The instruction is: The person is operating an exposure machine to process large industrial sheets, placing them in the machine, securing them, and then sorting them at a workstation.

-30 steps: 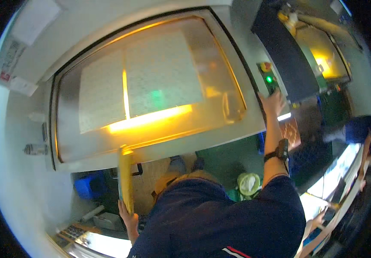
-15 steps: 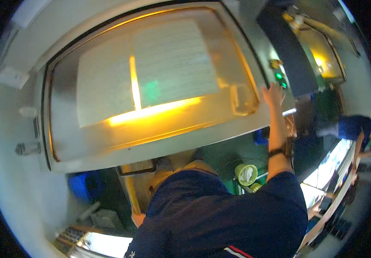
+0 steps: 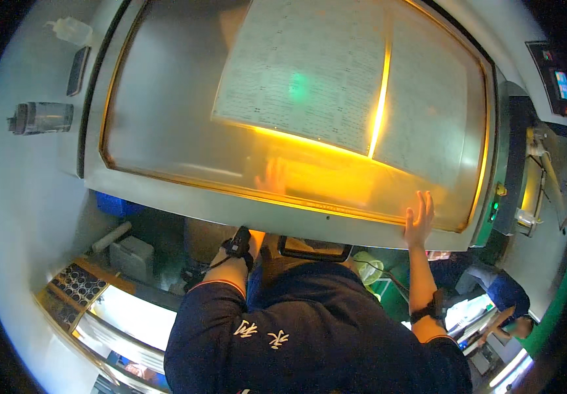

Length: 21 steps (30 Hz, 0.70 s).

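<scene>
In front of me lies a wide, glass-topped unit with a pale metal frame [image 3: 185,195]. Yellow light glows beneath its glass [image 3: 158,98]. Two translucent sheets with fine dark markings show through: one sheet [image 3: 296,59] left of a bright yellow strip, another sheet [image 3: 428,98] right of it. My right hand [image 3: 419,220] is at the near right edge of the frame, fingers spread, holding nothing. My left hand [image 3: 256,240] is at the near edge, left of centre, its fingers hidden by the frame. A faint hand-shaped reflection shows on the glass.
Green-lit buttons [image 3: 495,209] sit at the frame's right end, with a control screen [image 3: 564,85] beyond. A bottle [image 3: 43,118] and a dark phone-like slab [image 3: 78,71] lie on the left. Another person [image 3: 508,292] is at the right. A light green bin [image 3: 367,268] stands below.
My right hand has left the area of the green-lit buttons for the near right edge. My left hand has come up from lower down to the near edge. The view has turned.
</scene>
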Available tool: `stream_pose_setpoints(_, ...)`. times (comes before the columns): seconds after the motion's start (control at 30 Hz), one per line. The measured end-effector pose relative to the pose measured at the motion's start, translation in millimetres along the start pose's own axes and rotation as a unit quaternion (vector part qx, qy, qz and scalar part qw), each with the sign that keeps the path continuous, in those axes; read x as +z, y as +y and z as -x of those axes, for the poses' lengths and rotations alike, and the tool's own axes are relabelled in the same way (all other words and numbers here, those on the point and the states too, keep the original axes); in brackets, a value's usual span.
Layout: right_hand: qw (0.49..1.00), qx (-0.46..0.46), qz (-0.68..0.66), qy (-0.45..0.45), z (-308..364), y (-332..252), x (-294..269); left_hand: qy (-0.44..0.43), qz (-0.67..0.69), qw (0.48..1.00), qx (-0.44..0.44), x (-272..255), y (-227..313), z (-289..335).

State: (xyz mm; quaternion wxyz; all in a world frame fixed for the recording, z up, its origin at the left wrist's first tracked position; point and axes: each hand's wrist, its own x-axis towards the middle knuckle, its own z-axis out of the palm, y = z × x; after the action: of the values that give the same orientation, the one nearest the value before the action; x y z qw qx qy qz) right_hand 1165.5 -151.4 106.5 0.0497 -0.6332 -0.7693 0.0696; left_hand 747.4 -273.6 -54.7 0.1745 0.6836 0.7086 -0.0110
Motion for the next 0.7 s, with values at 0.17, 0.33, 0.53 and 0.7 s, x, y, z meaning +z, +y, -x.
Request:
stream_pose_setpoints(0.17, 1.000, -0.007, -0.012, 0.017, -5.2, 0.1, 0.9, -0.013, 0.069, 0.997, 0.015, -4.8, 14.8, 9.2)
stream_pose_setpoints(0.33, 0.988, -0.117, 0.030, 0.093, -2.1, 32.2, 30.5, -0.039, 0.134, 0.990, 0.004, -8.6, -13.7, 52.3)
stream_pose_setpoints(0.53, 0.999, 0.052, 0.011, -0.008, 7.7, -4.4, -3.3, -0.060, 0.204, 0.977, -0.034, -16.9, -80.0, 92.6)
stream_pose_setpoints(0.7, 0.998, 0.064, -0.006, 0.012, 10.6, -6.0, -9.3, -0.072, 0.309, 0.948, -0.041, -18.0, -66.0, 80.1)
